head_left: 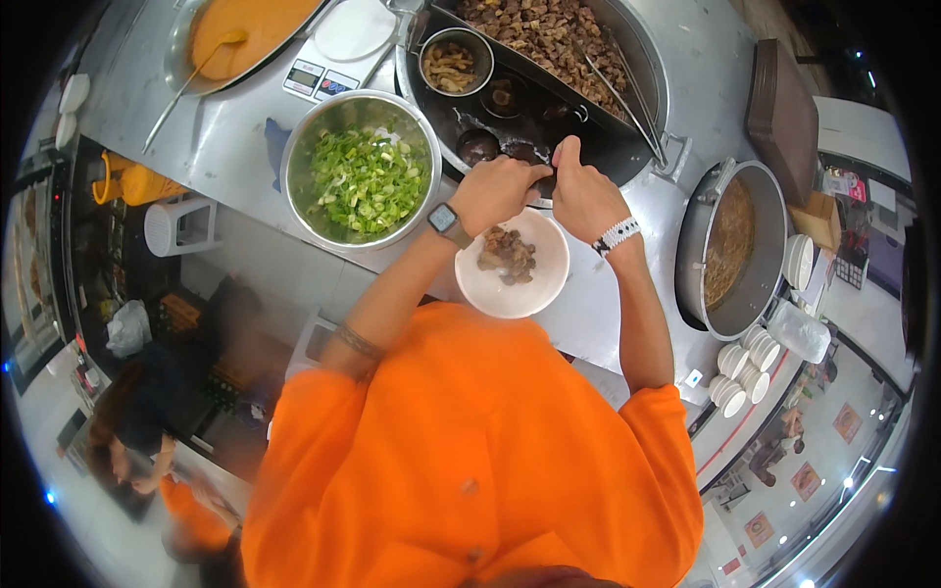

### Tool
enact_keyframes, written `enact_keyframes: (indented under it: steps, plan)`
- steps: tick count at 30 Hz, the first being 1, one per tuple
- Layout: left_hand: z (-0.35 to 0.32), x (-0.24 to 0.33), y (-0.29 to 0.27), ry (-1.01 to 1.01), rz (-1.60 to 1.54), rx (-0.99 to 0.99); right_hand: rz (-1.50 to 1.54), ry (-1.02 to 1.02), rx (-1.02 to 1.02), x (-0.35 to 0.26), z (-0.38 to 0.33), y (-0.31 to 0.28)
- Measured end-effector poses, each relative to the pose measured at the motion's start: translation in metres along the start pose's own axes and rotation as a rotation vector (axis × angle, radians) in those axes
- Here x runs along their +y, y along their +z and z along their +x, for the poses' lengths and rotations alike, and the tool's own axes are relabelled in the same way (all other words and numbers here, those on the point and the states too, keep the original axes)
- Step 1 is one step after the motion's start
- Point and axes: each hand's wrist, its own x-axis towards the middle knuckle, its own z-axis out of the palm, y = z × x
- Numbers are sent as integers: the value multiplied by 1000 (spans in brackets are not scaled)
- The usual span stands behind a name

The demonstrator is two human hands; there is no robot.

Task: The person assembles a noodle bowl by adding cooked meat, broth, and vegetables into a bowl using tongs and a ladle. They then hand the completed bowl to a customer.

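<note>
Over the steel counter (245, 137) we have both hands raised side by side at the near rim of the big dark pan (549, 118), just above a white bowl (515, 284) that sits on the counter close to our orange shirt. Our left hand (495, 191), with a dark watch (447, 221) on its wrist, is curled with the fingers closed toward the middle, and our right hand (583, 196), with a white beaded bracelet (618, 233) at the wrist, is closed the same way with the thumb up; the two nearly touch, and we cannot tell what, if anything, is pinched between them. The white bowl holds a small heap of brown meat pieces (507, 253) on its far side, right under the left hand. Just left of the hands stands a steel bowl of chopped green onions (361, 176). Inside the dark pan we see a mound of brown meat chunks (549, 34), long tongs (622, 93) lying over it, and a small steel bowl (456, 61) with pale strips. To the right stands a pot of brown broth (730, 245), with stacked small white cups (745, 367) near it. A tray of orange sauce (245, 34) and a small scale (321, 78) lie at the far left.
</note>
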Motion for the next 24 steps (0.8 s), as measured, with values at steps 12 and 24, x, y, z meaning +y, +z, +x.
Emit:
enact_keyframes:
  steps: [12, 24]
  plan:
    - [34, -32, -38, -100, 188, 304, -470, 246, 453, 139, 119, -37]
    - [-4, -38, -54, -239, 275, 526, -393, 71, 564, 115, 53, -64]
